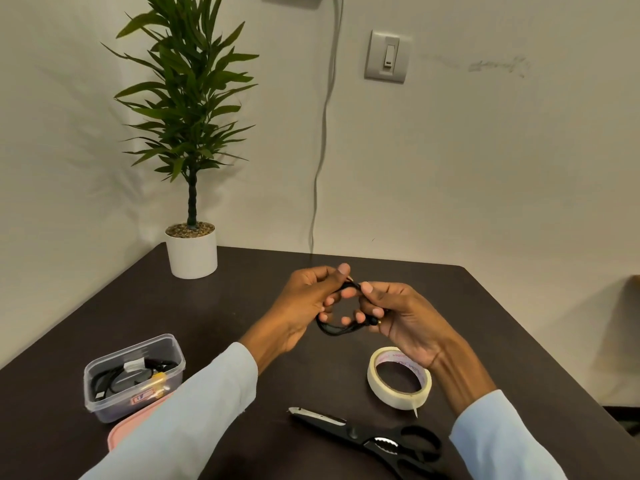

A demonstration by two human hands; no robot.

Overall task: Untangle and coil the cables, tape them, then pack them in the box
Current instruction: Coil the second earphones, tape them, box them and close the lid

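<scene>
You are holding a small black cable coil point(341, 315) above the dark counter point(242, 306), your left hand point(304, 303) and right hand point(398, 317) both pinching it. The tape roll point(398, 377) and scissors point(374, 438) are lying near you; the clear box point(133, 375) is sitting left, holding taped cables.

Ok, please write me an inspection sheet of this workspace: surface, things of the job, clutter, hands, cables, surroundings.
Surface: dark brown table, set against a pale wall.
Job's things: black cable coil held above the table; tape roll lying flat, its end sticking out; clear plastic box with taped cables already inside; pink lid beside it, partly hidden by the sleeve; black scissors, closed.
Clutter: nothing seen.
Hands: left hand and right hand both grip the coil.
Cables: grey wall cable runs down behind the table.
Surroundings: potted plant at the far left corner; wall switch.
</scene>
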